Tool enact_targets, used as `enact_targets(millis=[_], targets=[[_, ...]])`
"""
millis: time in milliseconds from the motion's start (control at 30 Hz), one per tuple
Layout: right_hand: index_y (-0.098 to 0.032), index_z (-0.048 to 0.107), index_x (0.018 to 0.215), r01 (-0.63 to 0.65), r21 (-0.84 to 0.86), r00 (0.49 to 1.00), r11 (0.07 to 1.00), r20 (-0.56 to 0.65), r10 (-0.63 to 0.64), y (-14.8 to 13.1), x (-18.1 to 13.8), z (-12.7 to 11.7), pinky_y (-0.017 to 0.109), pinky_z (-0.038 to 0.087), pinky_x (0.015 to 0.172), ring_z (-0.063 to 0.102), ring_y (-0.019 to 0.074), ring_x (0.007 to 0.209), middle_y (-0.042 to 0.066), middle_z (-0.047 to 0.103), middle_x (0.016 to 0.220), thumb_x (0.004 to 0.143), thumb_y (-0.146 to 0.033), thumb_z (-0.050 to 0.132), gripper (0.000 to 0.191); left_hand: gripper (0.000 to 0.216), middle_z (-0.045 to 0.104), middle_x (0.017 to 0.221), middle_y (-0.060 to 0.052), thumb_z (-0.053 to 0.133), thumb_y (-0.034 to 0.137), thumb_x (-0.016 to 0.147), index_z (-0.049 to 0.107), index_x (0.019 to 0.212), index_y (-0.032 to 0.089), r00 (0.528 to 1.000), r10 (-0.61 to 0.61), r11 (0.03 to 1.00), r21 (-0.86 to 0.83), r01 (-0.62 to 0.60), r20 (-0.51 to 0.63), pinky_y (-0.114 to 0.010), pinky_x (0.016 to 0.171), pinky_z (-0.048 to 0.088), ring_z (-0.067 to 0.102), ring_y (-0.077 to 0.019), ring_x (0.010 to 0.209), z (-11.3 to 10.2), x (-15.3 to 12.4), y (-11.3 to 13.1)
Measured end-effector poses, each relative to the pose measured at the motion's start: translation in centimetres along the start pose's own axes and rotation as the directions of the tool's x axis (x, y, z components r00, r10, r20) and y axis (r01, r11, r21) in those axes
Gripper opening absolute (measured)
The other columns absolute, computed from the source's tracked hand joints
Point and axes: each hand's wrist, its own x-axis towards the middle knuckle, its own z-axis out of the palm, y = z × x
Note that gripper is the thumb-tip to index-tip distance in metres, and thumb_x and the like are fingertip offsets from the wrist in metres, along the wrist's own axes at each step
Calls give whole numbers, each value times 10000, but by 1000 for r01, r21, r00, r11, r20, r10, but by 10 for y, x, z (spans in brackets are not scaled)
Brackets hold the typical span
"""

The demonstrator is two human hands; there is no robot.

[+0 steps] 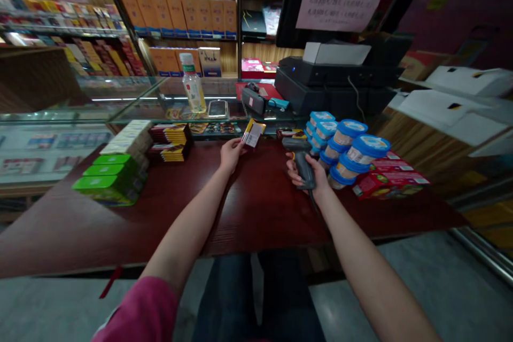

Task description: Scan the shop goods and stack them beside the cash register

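Observation:
My left hand (231, 155) pinches a small yellow and dark packet (254, 133) with a white label, held just above the dark red counter (256, 203). In my right hand (316, 173) is a grey barcode scanner (303, 163), its head toward the left and its cable hanging below. Left of the packet are stacks of similar yellow and dark red packets (170, 141). A few more of these packets (291, 133) lie behind the scanner. What the packet contains cannot be read.
Green boxes (110, 176) and pale boxes (130, 136) stand at the left. Blue-lidded tubs (352, 149) and red boxes (390, 177) crowd the right. Behind are a drink bottle (193, 85), a glass display case (148, 99) and a black register (332, 88) under a monitor.

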Motion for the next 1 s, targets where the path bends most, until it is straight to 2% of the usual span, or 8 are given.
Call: enact_targets(millis=[67,200,333,467,633,867,1000], targets=[[-220,579,1056,-70,-32,994,997,76,72,14,12,13,172,278,343,396,97,454,-19,601,770,844,-494,662,357,186,787,963,-61,687,150,920,685,1105,127,998,-58,992,-114,60,19,-352,927,625,761,-142,836,-30,-7,5],[-221,551,977,-165,-59,959,985,224,174,49,46,50,163,277,343,394,86,457,-17,587,779,859,-475,666,303,341,778,1026,-62,738,135,891,635,1216,142,996,-54,980,-189,66,70,-396,1024,592,763,-136,912,-82,-24,14],[-208,575,965,-167,-81,936,983,300,184,78,70,80,175,289,327,409,84,444,-13,584,763,871,-433,654,257,342,774,1096,-81,723,134,897,627,1224,151,999,-30,985,-167,32,15,-421,1068,567,761,-160,1008,-111,-36,16],[-200,594,973,-113,-106,954,988,266,138,91,70,89,195,336,326,446,80,435,-8,609,789,867,-409,675,247,232,761,1139,-83,661,83,915,599,1125,159,997,-38,992,-121,29,-72,-415,1049,579,750,-158,1044,-112,-36,15],[-208,582,946,-38,-75,980,996,191,51,89,62,88,189,332,309,442,70,402,-35,598,756,843,-432,717,281,220,765,1067,-68,656,58,911,576,1086,165,997,-73,996,-61,71,-23,-415,1022,589,755,-150,993,-105,-31,14],[-202,584,910,-70,-110,977,991,191,91,90,62,95,182,348,309,457,77,405,-31,596,700,849,-410,726,259,241,765,1090,-73,684,78,904,571,1097,169,998,-56,998,-33,57,14,-425,1032,582,753,-172,1034,-108,-31,12],[-192,607,885,-67,-100,980,993,178,84,90,62,96,187,345,300,453,82,399,-40,583,654,816,-428,756,288,223,756,1071,-68,653,62,907,577,1092,162,998,-51,997,-57,52,25,-406,1004,597,751,-159,994,-109,-32,13]])
